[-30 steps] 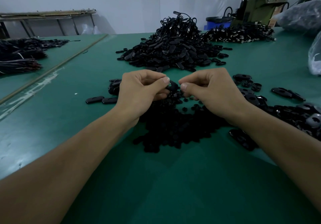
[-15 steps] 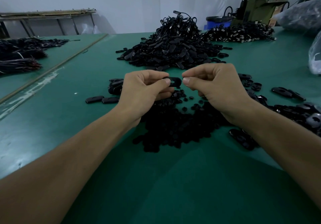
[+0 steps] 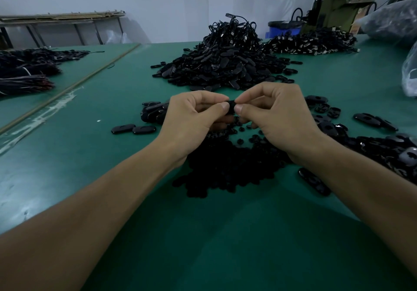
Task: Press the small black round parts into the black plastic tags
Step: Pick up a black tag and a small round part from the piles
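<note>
The green table (image 3: pixel 90 178) filled most of the view. At its far centre rose a large heap of finished tags (image 3: pixel 225 65), tangled with cords, and a flatter second heap (image 3: pixel 311 44) lay behind it to the right, in front of an olive-green machine (image 3: pixel 338 6) and a blue bucket (image 3: pixel 282 27). Dark bundles (image 3: pixel 22 74) lay on the table's far left side. Near the person, a dense pile of small black round parts (image 3: pixel 225 169) spread under and between the wrists. Loose tags (image 3: pixel 383 146) were scattered along the right, and two more tags (image 3: pixel 133 129) lay side by side left of the left hand.

Both forearms reached in from the bottom corners, and the hands met above the round parts. The left hand (image 3: pixel 191 119) had its fingers curled and pinched one end of a black plastic tag (image 3: pixel 231 106) between thumb and forefinger. The right hand (image 3: pixel 277 114), fingers likewise curled, pinched the tag's other end, its thumb tip almost touching the left thumb. The tag was held clear of the table, mostly hidden by the fingertips. Whether a round part sat under the right fingertips could not be told.
</note>
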Demonstrator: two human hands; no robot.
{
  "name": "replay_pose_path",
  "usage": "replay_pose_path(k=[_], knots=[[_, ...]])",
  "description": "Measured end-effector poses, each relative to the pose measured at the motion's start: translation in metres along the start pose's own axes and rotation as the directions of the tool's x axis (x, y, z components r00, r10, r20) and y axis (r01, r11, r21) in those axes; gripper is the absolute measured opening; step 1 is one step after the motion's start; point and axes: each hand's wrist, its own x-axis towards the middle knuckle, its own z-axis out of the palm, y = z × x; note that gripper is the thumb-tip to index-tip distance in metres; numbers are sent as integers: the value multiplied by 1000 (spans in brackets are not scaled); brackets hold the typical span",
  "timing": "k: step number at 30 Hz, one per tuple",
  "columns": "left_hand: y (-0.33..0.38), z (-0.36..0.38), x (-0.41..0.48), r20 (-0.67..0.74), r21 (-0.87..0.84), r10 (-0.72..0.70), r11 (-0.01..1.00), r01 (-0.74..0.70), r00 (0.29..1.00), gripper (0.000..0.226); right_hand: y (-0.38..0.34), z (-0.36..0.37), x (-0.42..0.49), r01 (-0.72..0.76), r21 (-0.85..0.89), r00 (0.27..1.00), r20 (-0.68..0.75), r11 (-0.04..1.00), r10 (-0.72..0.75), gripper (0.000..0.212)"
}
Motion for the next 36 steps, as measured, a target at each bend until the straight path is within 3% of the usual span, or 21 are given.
replay_pose_path(k=[13,20,28,32,36], knots=[[0,2,-1,7,-14,5,1000,-5,1000,9,-1,1,0,-34,-12,999,-9,999,34,12],[-4,5,-1,-2,-5,0,1000,0,1000,9,3,7,0,-119,99,993,-13,988,120,15],[-3,10,-2,-40,-48,-39,998,37,998,9,2,7,-3,28,-119,997,-69,992,-37,14],[-3,12,-2,-49,-95,-68,993,63,996,8,4,6,-1,-117,64,992,-40,991,120,11],[-4,12,-2,-44,-34,-36,999,35,998,10,5,6,0,-192,236,981,9,953,195,13]])
